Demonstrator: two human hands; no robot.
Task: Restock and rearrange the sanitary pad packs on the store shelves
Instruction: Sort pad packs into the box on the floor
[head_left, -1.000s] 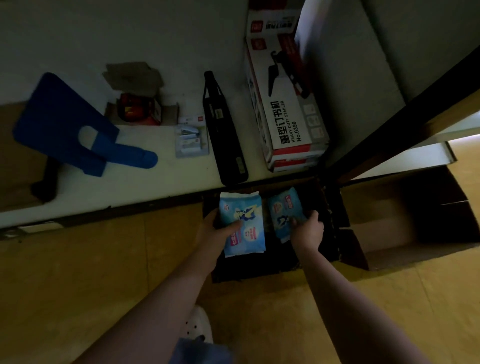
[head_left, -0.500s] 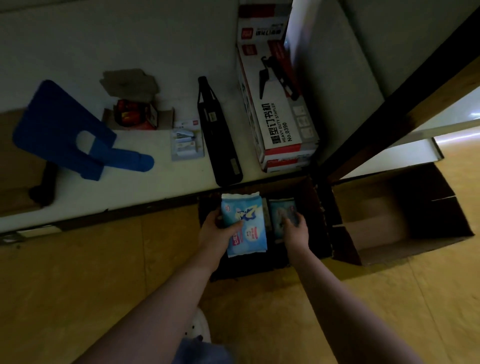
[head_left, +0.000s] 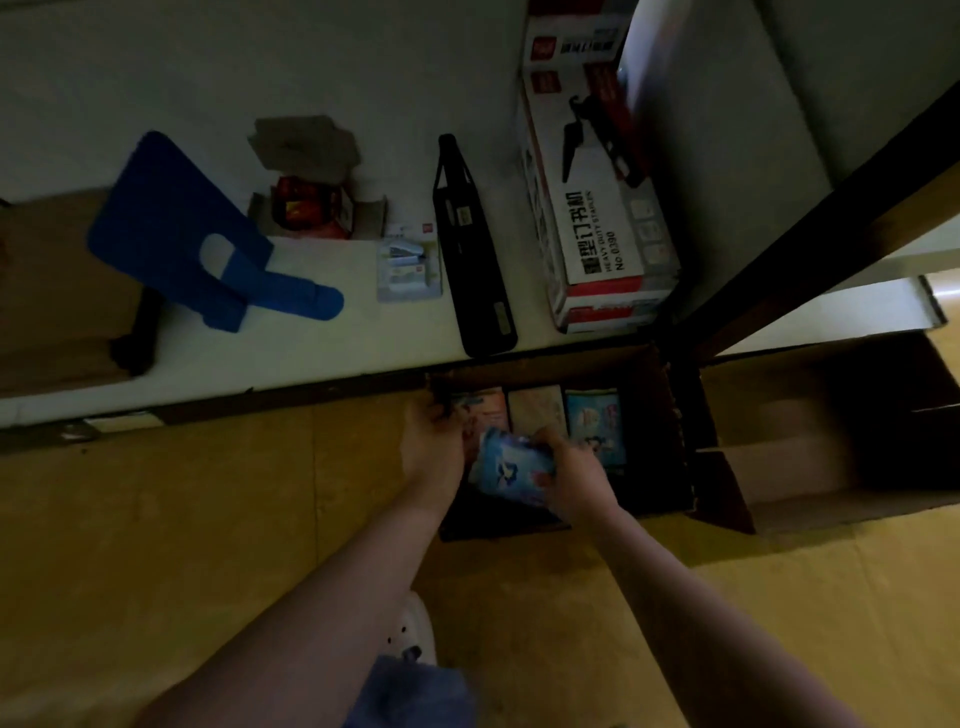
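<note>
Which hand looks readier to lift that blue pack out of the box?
Right, probably. The right hand grips the blue pack over the cardboard box. The left hand sits at the box's left edge; what it holds is unclear.

Blue-and-white pad pack (head_left: 511, 467) w/ cartoon print, blurred, tilted, gripped by R hand (head_left: 569, 478) over the open cardboard box (head_left: 670, 441) on the floor. Three more packs sit side by side along box's far wall: pinkish pack (head_left: 480, 408) at L, pale beige pack (head_left: 535, 408) in middle, light-blue pack (head_left: 595, 421) at R, its lower part hidden behind the R hand. Print too dim to read.
</note>
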